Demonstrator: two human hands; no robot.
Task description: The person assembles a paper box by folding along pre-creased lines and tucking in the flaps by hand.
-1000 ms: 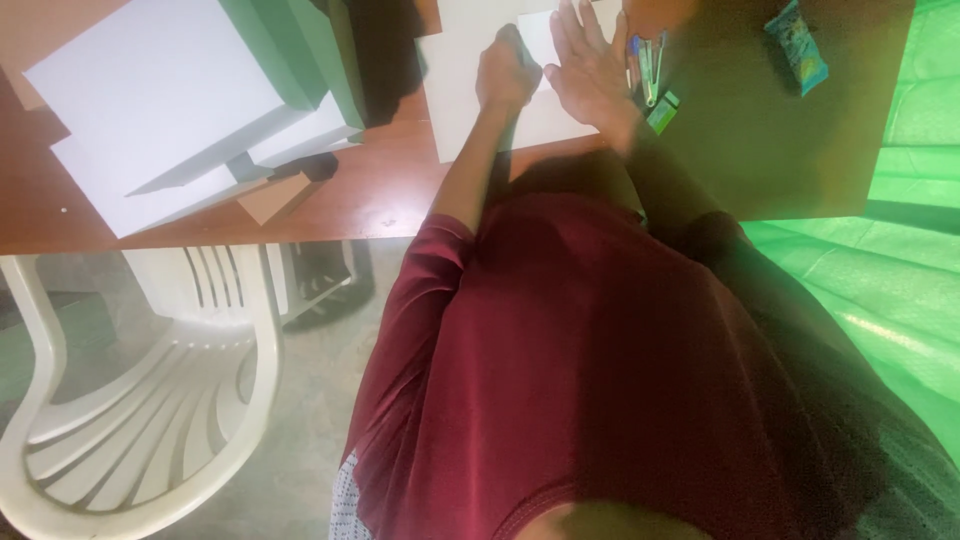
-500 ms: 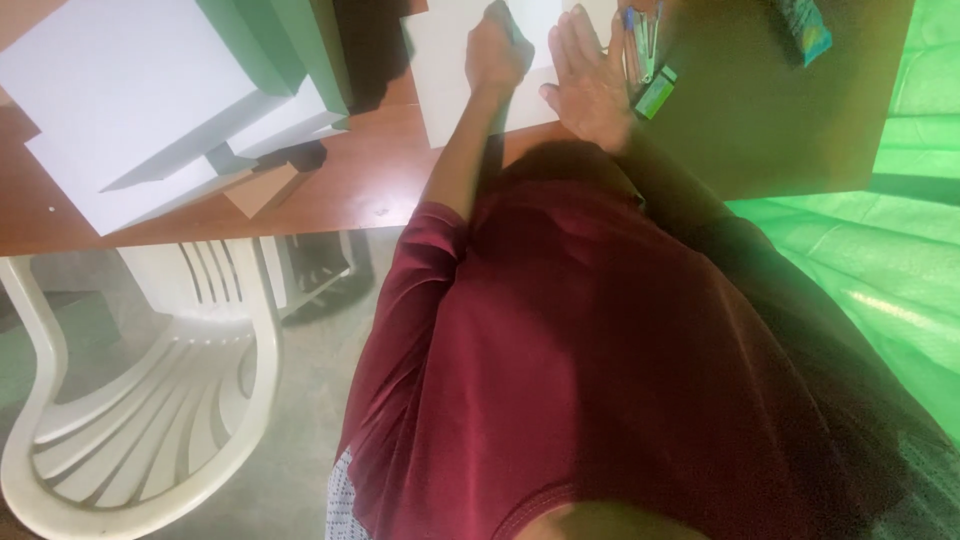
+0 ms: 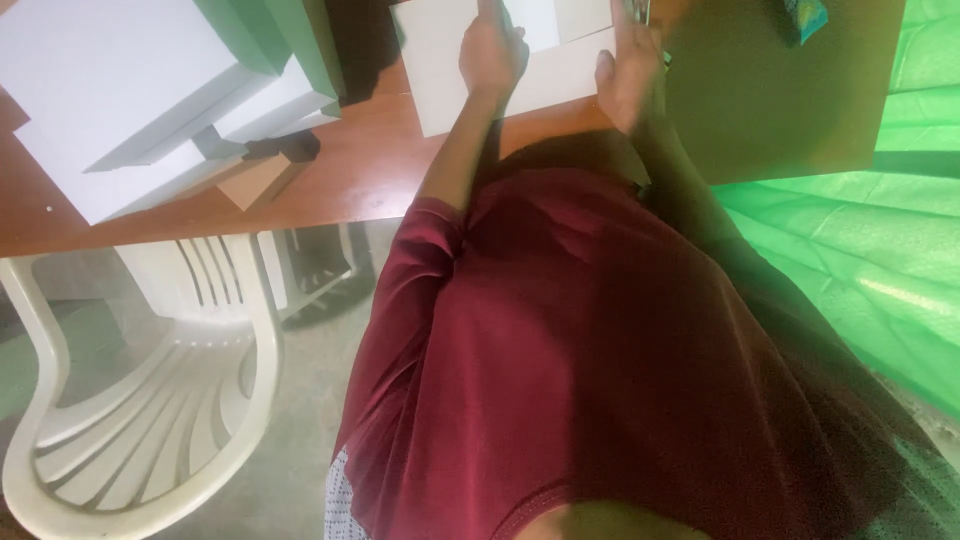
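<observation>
Both hands on white sheet (image 3: 455, 85) at counter (image 3: 340, 185) far edge.
Left hand (image 3: 490, 55) curled in a fist on sheet, contents unclear; right hand (image 3: 628, 75) pressed flat at sheet's right edge, fingers cut off by frame. White boxes (image 3: 120, 95) toward left corner.

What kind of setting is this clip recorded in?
Probably a makeshift paper-craft or packing workspace, not a formal office. A wooden table carries stacked white sheets and boxes, a white plastic chair stands on bare concrete floor, and green sheeting hangs alongside. The left hand and right hand rest on white paper.
</observation>
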